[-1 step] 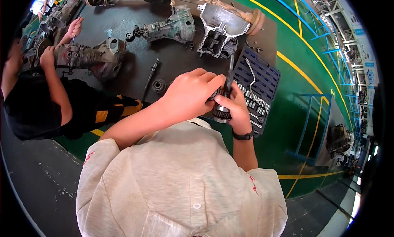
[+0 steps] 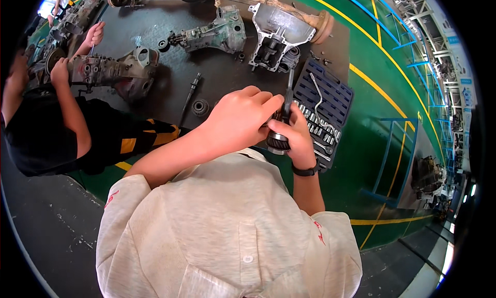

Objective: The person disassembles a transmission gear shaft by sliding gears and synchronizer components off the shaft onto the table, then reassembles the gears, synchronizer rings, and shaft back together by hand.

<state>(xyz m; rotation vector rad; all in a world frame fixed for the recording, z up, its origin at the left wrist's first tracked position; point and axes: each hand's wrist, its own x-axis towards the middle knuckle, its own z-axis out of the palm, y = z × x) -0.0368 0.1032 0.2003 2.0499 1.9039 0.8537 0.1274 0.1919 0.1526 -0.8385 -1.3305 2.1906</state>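
Note:
My right hand (image 2: 299, 135) is closed around a toothed transmission shaft (image 2: 287, 104), which points up and away from me. A helical gear (image 2: 279, 141) sits at the shaft's near end, below my right thumb. My left hand (image 2: 240, 114) is closed, its fingertips at the side of the shaft. They pinch a dark ring-shaped metal part (image 2: 276, 115), mostly hidden by the fingers. On the bench to the left lie a second shaft (image 2: 192, 94) and a loose gear (image 2: 200, 107).
An open socket set case (image 2: 330, 91) lies right of my hands. Beyond are an open gearbox housing (image 2: 279, 27) and a gear casing (image 2: 217, 34). At left, another person's hands (image 2: 60, 71) are at a gearbox (image 2: 113, 71). A blue-framed stand (image 2: 385, 158) is at right.
The dark ring-shaped part in my left fingers has tilted and shifted slightly toward the shaft, its round face less visible. Both hands stay nearly in place.

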